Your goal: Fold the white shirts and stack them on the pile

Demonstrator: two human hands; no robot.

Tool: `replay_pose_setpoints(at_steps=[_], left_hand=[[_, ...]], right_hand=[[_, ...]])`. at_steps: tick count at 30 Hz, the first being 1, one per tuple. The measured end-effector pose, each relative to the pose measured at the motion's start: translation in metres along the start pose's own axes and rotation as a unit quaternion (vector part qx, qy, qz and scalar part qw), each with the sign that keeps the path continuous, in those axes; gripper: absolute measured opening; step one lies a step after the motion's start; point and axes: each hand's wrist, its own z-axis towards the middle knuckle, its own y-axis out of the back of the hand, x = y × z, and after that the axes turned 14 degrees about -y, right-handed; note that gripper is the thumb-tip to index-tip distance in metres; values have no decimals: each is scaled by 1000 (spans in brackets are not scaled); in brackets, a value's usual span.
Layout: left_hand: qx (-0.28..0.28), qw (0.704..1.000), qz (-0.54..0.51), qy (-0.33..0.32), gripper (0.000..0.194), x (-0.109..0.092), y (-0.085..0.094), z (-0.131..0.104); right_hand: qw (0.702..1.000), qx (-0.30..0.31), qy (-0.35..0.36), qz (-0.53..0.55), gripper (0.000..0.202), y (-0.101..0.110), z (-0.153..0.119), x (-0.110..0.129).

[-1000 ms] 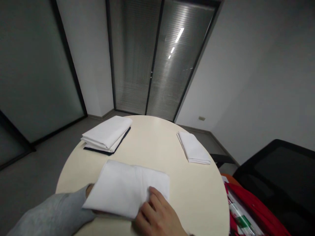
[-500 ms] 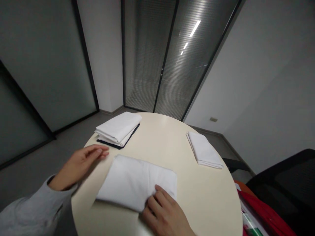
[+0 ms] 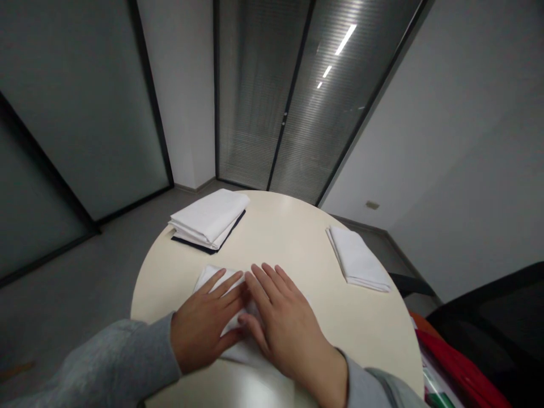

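Observation:
A folded white cloth (image 3: 238, 354) lies at the near side of the round table, mostly covered by my hands. My left hand (image 3: 210, 320) rests flat over its left part, fingers stretched out. Beside it, my right hand (image 3: 283, 317) lies over the right part with fingers extended; the fingertips of both hands come close together near the cloth's far edge. Neither hand grips anything. Beyond my left hand sits a stack of folded white cloth (image 3: 210, 215) with a dark flat piece (image 3: 193, 244) under it. Another folded white cloth (image 3: 359, 258) lies toward the right edge.
The round cream table (image 3: 280, 226) carries all the cloths. At the right stand a black chair (image 3: 493, 317) and a red item (image 3: 459, 354) beside the table. Glass panels (image 3: 255, 96) and a white wall (image 3: 446, 141) rise behind.
My left hand has moved right from beside the cloth onto it. My right hand has moved forward and flattened, its curled fingers now stretched out. The view has shifted slightly.

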Motion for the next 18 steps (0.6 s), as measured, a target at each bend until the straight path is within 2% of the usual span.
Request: replay_pose_setpoints(at_steps=[2,5,8,12,15,18], left_hand=[[2,1000,2,11,73,4,3,-5],[-19,998,19,50,82,13,3,-14],[-20,997,26,76,88,23,-3,-21],[-10,993,19,120,79,35,-8,-25],[-73,974,-22,213,65,43,-8,-27],[-193,915,-115,336,58,49,0,-29]], right_hand=[[1000,21,5,0,73,-23,9,-2],[999,49,-4,11,79,-49,6,-8],[998,52,-15,17,75,-54,-6,-11],[998,54,-21,26,77,-48,-15,-9],[998,53,-25,26,76,-47,-18,-8],[998,59,-27,26,74,-47,-18,-9]])
